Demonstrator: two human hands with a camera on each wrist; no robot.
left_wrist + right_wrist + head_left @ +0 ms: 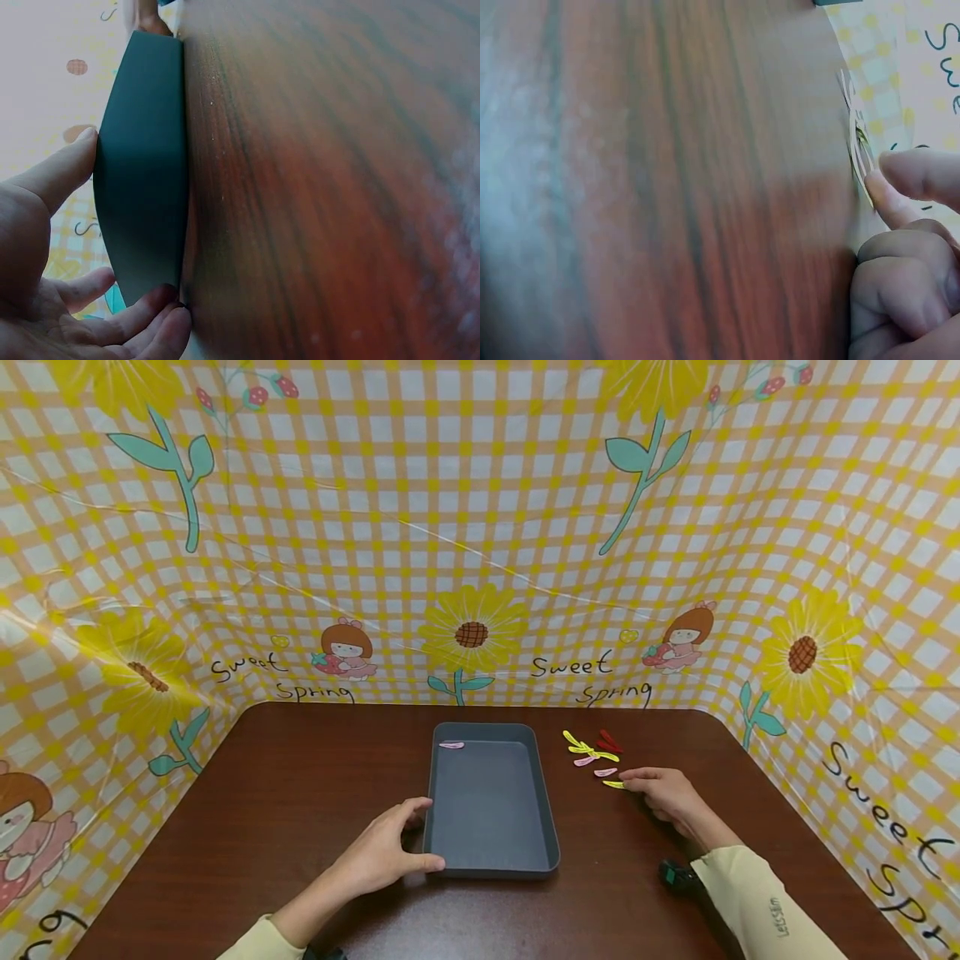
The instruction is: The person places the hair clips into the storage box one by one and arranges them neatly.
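Observation:
At the left rim of a grey rectangular tray [491, 806], my left hand [382, 852] rests with spread fingers. Its thumb [75, 161] touches the upper edge, while other fingertips lie low against the outer wall in the left wrist view. My right hand [671, 797] pinches the end of a yellow hair clip [612, 785] between thumb and index finger, close over the table. The remaining right fingers [907, 277] are curled in. One pink hair clip [452, 745] lies inside the tray at its far left.
Beyond the right hand lie a pink clip [604, 772], another pink clip [583, 762], several overlapping yellow clips [577, 745] and red clips [609, 742]. All are on the brown table [315, 777], right of the tray. A patterned cloth [480, 543] surrounds the table's back and sides.

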